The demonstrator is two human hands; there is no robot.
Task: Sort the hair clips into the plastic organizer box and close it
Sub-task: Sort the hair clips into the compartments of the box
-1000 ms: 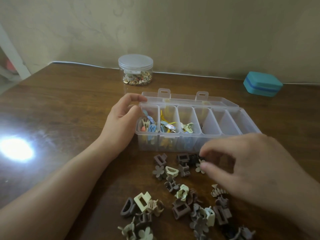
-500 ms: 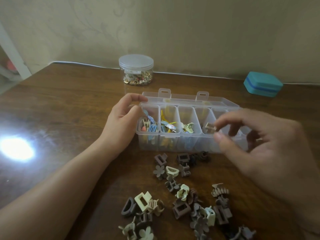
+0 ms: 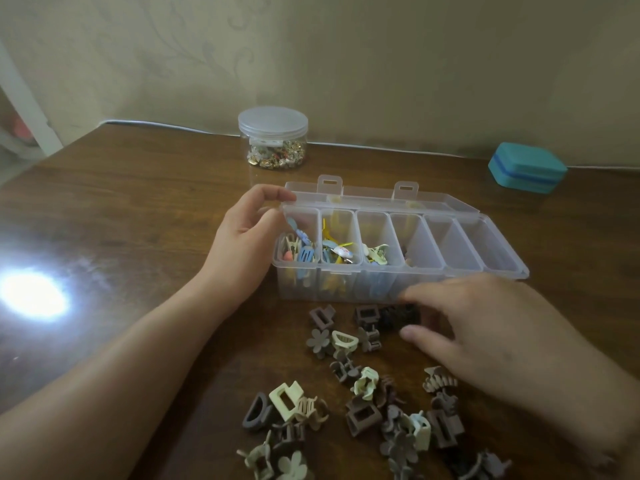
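Note:
The clear plastic organizer box lies open on the wooden table, its lid folded back. The three left compartments hold colourful hair clips, and a small clip lies in the fourth. My left hand grips the box's left end, index finger on the lid corner. A heap of brown, beige and cream claw clips lies in front of the box. My right hand hovers low over the heap. Its forefinger and thumb bracket a dark brown clip, but blur hides whether they pinch it.
A round clear jar with small gold pieces stands behind the box near the wall. A teal case lies at the back right. A bright light glare marks the table at the left.
My right hand carried a small clip up to the fourth compartment, left it there, and has come back down to the heap. The left hand has stayed on the box.

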